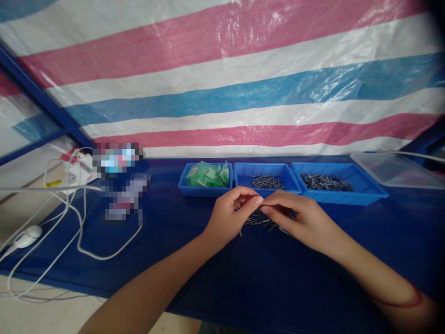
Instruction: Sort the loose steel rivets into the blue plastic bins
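My left hand and my right hand meet fingertip to fingertip over a small heap of thin dark metal pins lying on the blue table cover. Both hands are pinched closed; something tiny, likely a pin, sits between the fingertips but is too small to make out. Behind the hands stand three blue trays: the left tray holds green plastic parts, the middle tray holds a few dark pins, the right tray holds many more dark pins.
A clear plastic lid or box lies at the far right. White cables and a white plug-like device trail over the table's left end. A striped tarpaulin hangs as a wall behind the table.
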`<state>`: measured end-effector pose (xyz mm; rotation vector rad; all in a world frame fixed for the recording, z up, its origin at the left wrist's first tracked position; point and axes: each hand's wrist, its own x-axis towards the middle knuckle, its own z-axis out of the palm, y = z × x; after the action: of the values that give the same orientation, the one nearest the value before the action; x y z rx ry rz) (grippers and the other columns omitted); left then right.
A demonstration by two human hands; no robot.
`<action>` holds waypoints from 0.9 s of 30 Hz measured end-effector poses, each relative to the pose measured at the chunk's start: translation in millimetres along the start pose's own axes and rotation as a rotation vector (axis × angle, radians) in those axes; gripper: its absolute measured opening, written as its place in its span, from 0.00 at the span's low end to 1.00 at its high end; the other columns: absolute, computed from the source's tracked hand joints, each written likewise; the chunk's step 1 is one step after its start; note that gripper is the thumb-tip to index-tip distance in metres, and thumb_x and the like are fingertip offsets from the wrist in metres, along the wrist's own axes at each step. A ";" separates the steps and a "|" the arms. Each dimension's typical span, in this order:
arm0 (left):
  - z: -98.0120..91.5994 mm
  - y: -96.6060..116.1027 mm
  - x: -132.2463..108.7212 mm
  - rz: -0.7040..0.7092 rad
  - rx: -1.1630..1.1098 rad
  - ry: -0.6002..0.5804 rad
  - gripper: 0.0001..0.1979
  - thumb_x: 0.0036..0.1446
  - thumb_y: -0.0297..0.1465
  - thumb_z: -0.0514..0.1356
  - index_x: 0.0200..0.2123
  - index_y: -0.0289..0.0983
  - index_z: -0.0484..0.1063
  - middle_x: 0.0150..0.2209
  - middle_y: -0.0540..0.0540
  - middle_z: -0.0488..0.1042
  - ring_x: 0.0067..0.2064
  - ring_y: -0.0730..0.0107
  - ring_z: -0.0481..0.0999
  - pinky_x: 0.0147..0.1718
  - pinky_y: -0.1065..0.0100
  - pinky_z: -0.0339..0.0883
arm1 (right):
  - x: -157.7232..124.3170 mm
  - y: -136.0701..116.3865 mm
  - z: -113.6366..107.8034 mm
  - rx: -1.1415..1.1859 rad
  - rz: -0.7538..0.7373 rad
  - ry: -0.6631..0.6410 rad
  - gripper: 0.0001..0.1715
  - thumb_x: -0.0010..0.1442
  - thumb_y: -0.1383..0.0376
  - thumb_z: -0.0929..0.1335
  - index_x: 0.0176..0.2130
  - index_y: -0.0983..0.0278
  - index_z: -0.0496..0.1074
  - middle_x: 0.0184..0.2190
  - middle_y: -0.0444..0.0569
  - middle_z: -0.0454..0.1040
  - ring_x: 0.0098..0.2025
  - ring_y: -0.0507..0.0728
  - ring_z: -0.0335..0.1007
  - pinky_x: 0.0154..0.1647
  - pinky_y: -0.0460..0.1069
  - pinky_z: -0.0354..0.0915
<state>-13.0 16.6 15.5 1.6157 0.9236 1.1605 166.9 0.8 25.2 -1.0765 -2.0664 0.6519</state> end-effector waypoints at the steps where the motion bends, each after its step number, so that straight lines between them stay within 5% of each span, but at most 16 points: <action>1: -0.3 0.4 0.2 0.005 -0.003 0.002 0.08 0.56 0.34 0.61 0.36 0.35 0.73 0.35 0.47 0.75 0.38 0.71 0.74 0.39 0.70 0.67 | 0.0 0.6 0.0 0.012 0.013 0.012 0.09 0.61 0.61 0.64 0.35 0.60 0.73 0.31 0.46 0.74 0.29 0.53 0.68 0.28 0.48 0.63; 12: 2.3 -4.5 -1.7 -0.057 0.073 -0.051 0.10 0.56 0.35 0.60 0.38 0.36 0.73 0.38 0.45 0.77 0.39 0.69 0.75 0.38 0.70 0.67 | -0.3 3.0 -1.5 0.224 0.186 0.232 0.11 0.56 0.56 0.69 0.35 0.61 0.74 0.33 0.48 0.76 0.34 0.55 0.71 0.31 0.49 0.67; 19: 7.8 -7.3 -4.9 -0.089 0.051 -0.125 0.09 0.56 0.33 0.59 0.38 0.34 0.72 0.37 0.45 0.76 0.38 0.70 0.75 0.37 0.71 0.67 | 0.1 1.9 0.4 0.263 0.192 0.206 0.10 0.56 0.57 0.69 0.32 0.61 0.73 0.30 0.46 0.74 0.32 0.54 0.70 0.31 0.48 0.67; 27: 3.2 -2.2 -1.9 -0.074 0.083 -0.076 0.09 0.56 0.34 0.61 0.37 0.34 0.73 0.37 0.45 0.75 0.39 0.69 0.74 0.38 0.70 0.67 | -2.0 0.6 -3.6 0.235 0.150 0.180 0.09 0.57 0.59 0.68 0.37 0.60 0.74 0.34 0.48 0.75 0.36 0.55 0.71 0.32 0.49 0.67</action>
<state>-10.6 14.8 12.5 1.6665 0.9853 1.0147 170.8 -0.2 26.4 -1.1163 -1.7206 0.8186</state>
